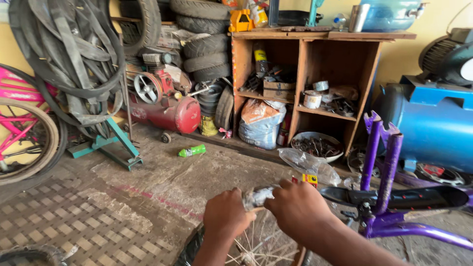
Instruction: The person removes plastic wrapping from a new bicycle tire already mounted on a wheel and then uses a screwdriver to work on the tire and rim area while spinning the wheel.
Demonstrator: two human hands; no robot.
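Observation:
My left hand (226,215) and my right hand (296,207) are both closed around a small grey, crumpled-looking piece (257,196) held between them, just above a spoked bicycle wheel (256,246) at the bottom of the view. What the piece is exactly I cannot tell. To the right stands an upturned purple bicycle frame (382,162) with a black mudguard (399,198) running across it.
A wooden shelf unit (300,88) with tins, bags and a bowl of parts stands behind. Left of it are a red air compressor (165,111), stacked tyres (202,44), hanging inner tubes (74,59), a pink bicycle (22,128). A green bottle (192,150) lies on the floor; blue machine (433,123) at right.

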